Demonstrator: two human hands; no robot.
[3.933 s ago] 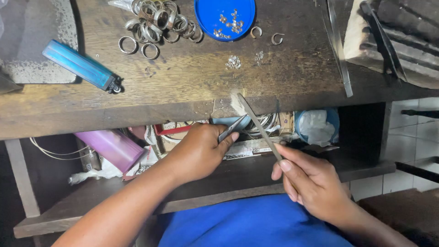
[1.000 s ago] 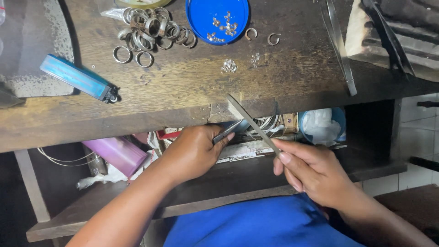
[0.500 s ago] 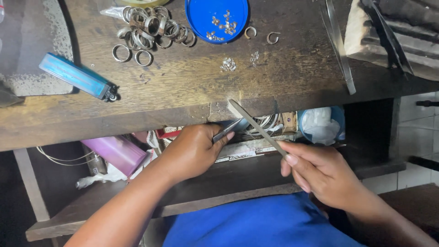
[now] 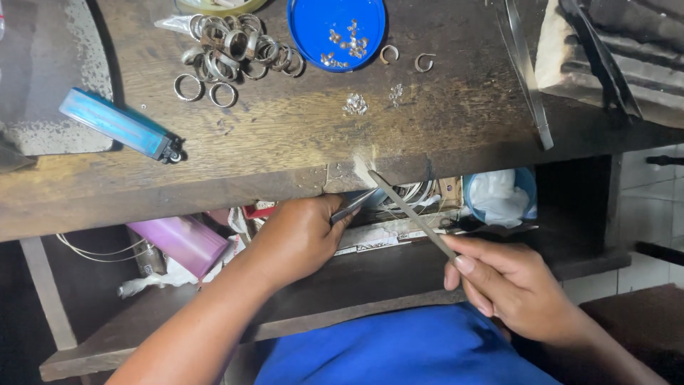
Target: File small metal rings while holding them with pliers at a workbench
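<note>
I'm watching the filing station at the bench (image 4: 299,142) edge. My left hand (image 4: 299,239) is closing its grip on a small pair of pliers (image 4: 354,206), nose pressed up against the notch in the bench's front edge. My right hand (image 4: 516,285) is pinching the handle end of a flat file (image 4: 406,210), its tip lying across that same notch, right at the plier nose.

The workpiece itself is too small to make out; I'm guessing a ring or setting clamped in the pliers, but I can't confirm.

Progress, judged from the layout: filing is mid-way. Pale dust is sitting on the notch, so material is coming off. Further back from the notch, a heap of silver rings (image 4: 235,50) is lying loose, two open ring shanks (image 4: 406,58) are beside a blue lid (image 4: 336,28) holding small settings, and two tiny clusters (image 4: 374,100) are resting between lid and notch. All of that looks like it's waiting for work. A blue lighter (image 4: 121,127) is lying left of the notch, unused. On the shelf under the notch a pink container (image 4: 187,242) is sitting idle.
</note>
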